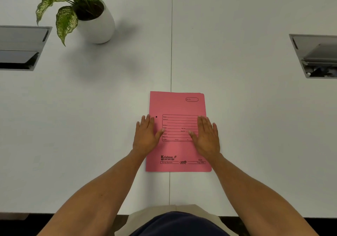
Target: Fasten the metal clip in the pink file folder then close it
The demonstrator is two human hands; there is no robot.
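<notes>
A: Far left?
B: Saw a hatch sunk in the table, then a plant in a white pot, well back from the work.

A: And the left hand?
B: Lay flat and open, gripping nothing. Palm down over the folder's left edge, fingers partly on the cover, partly on the table. Sat just beside a small dark hole near that edge.

A: Folder itself?
B: Lay closed, front cover up, centred on the table's seam, close to the body. Long axis ran away from the person, near edge to far edge. Printed form and logo faced up.

A: Clip?
B: Not visible. Hidden under the cover, if there at all. Could not tell whether fastened.

A: Right hand?
B: Also flat, open, empty. Pressed on the cover's right side, fingers overlapping the form, outer fingers reaching the right edge.

A: Which side matters next?
B: Judged the left edge to be the spine, given the hole there. Made the right edge the free one, directly under the right hand. Judged that hand better placed to lift the cover, with the left holding the spine down. Alternatively, task might already be finished; cover shut, both palms pressing.

A: Far right?
B: Another hatch, open, well apart.
</notes>
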